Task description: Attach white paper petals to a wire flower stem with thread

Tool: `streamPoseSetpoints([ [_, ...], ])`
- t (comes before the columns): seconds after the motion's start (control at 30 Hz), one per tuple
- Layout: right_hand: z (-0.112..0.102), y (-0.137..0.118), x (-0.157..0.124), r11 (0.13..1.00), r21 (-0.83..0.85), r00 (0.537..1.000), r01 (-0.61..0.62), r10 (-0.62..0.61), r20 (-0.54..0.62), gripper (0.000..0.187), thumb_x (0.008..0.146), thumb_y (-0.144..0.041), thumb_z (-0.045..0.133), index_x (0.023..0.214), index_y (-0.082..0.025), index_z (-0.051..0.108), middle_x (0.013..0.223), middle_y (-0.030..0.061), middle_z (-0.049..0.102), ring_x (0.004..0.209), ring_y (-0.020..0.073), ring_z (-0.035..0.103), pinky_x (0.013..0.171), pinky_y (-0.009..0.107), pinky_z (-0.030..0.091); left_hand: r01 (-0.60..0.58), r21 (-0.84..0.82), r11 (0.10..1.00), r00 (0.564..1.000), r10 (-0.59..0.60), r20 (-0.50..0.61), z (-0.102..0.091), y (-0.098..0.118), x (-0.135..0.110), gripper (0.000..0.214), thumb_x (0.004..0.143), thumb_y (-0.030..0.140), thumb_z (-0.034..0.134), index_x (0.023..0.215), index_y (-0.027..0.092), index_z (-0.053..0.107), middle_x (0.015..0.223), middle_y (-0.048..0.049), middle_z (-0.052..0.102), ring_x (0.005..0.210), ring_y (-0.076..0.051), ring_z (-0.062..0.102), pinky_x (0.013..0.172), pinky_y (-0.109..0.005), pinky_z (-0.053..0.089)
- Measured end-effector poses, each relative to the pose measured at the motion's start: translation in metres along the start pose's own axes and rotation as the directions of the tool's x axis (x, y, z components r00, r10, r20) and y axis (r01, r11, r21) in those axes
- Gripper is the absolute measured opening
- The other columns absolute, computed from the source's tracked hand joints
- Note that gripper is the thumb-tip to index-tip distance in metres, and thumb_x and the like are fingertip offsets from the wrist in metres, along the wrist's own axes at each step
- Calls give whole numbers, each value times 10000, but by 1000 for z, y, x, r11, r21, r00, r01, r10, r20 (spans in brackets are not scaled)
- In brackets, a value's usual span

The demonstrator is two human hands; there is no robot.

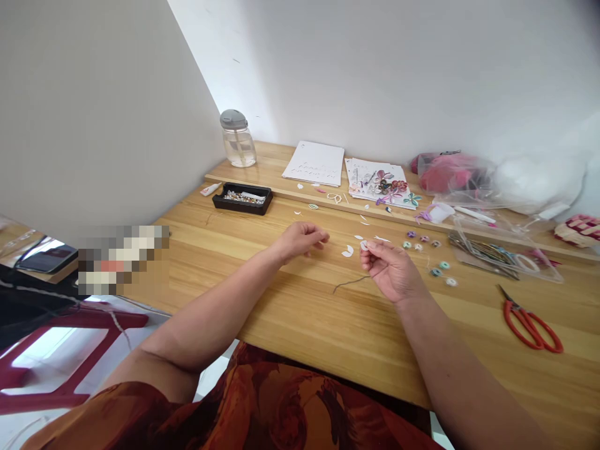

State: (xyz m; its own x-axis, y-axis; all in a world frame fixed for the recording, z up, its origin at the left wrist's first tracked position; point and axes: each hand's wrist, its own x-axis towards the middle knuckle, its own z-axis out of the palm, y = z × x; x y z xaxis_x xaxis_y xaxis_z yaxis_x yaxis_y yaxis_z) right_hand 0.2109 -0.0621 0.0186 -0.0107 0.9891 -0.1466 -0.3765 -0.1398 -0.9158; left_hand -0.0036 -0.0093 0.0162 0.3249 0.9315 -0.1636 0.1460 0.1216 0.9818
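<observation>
My right hand [390, 270] pinches a small white petal-shaped piece [364, 246] between thumb and fingertips, above the wooden table. A dark thread [347, 284] lies on the wood and runs towards this hand. To the left, my left hand [302, 241] hovers with loosely bent fingers somewhat apart, and I see nothing in it. Between the two hands lies a white cut-out piece [347, 251], with a smaller white petal [359, 237] just behind it. Several small thread bobbins [435, 272] stand right of my right hand.
Red-handled scissors [532, 325] lie at the right. A black tray [242, 199] of beads stands at the left, near a water bottle [238, 140]. White paper sheets [315, 164] and embroidered flowers [391, 182] rest on the raised back ledge. Plastic bags [469, 178] sit at back right.
</observation>
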Motion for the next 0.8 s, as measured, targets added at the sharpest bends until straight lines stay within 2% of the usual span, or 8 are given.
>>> streamPoseSetpoints([
  [0.07, 0, 1, -1, 999, -15, 998, -50, 51, 45, 218, 580, -306, 885, 673, -168, 744, 649, 22, 623, 577, 94, 525, 489, 201, 428, -40, -85, 996, 998, 36, -46, -3, -1, 3, 362, 901, 444, 597, 855, 104, 713, 1048, -154, 729, 844, -176, 712, 454, -165, 393],
  [0.13, 1, 3, -2, 995, -11, 991, -101, 101, 83, 209, 591, -303, 882, 677, -172, 744, 663, 21, 625, 577, 94, 520, 483, 196, 431, -57, -185, 981, 998, 50, -42, -5, -2, 5, 414, 922, 460, 573, 826, 83, 715, 1040, -182, 731, 855, -185, 719, 457, -160, 382],
  [0.27, 0, 6, -2, 984, 24, 977, -177, 173, 122, 192, 611, -292, 879, 689, -182, 742, 683, 17, 625, 587, 94, 521, 490, 187, 449, 13, -364, 931, 987, 46, 153, -2, -3, 2, 201, 851, 265, 702, 929, 83, 735, 1140, -186, 715, 927, -189, 722, 495, -145, 404],
  [0.33, 0, 7, -1, 982, 22, 974, -186, 181, 136, 189, 620, -290, 878, 692, -180, 743, 691, 17, 627, 599, 93, 528, 502, 180, 458, 79, -406, 911, 967, 30, 254, 2, -3, -1, 188, 834, 193, 714, 987, 88, 734, 1155, -183, 714, 944, -183, 721, 519, -140, 426],
  [0.47, 0, 10, 0, 988, -23, 976, -150, 152, 158, 180, 639, -293, 870, 701, -171, 754, 695, 22, 626, 623, 93, 535, 511, 169, 457, 207, -408, 889, 933, -54, 357, 10, -1, -5, 188, 910, 226, 639, 969, 73, 732, 1043, -177, 745, 846, -160, 733, 542, -146, 479],
  [0.53, -1, 12, 0, 990, -48, 976, -131, 138, 167, 166, 662, -293, 855, 718, -166, 764, 696, 24, 624, 630, 91, 533, 511, 164, 452, 254, -402, 880, 923, -96, 373, 13, 0, -5, 300, 973, 294, 541, 954, 61, 729, 994, -175, 749, 791, -164, 738, 542, -166, 509],
  [0.63, -1, 13, 0, 990, -58, 976, -131, 139, 165, 152, 684, -289, 840, 744, -166, 773, 716, 24, 632, 637, 87, 533, 524, 163, 454, 272, -419, 866, 931, -128, 342, 16, 2, -5, 448, 1021, 348, 410, 903, 49, 723, 936, -169, 748, 733, -170, 739, 528, -185, 530],
  [0.8, 1, 11, 1, 989, -40, 979, -140, 145, 146, 187, 636, -302, 870, 696, -168, 756, 697, 17, 627, 615, 84, 532, 514, 168, 449, 309, -437, 845, 925, -160, 344, 17, 2, -6, 343, 1009, 201, 428, 922, 48, 722, 903, -149, 750, 715, -160, 737, 576, -209, 565],
])
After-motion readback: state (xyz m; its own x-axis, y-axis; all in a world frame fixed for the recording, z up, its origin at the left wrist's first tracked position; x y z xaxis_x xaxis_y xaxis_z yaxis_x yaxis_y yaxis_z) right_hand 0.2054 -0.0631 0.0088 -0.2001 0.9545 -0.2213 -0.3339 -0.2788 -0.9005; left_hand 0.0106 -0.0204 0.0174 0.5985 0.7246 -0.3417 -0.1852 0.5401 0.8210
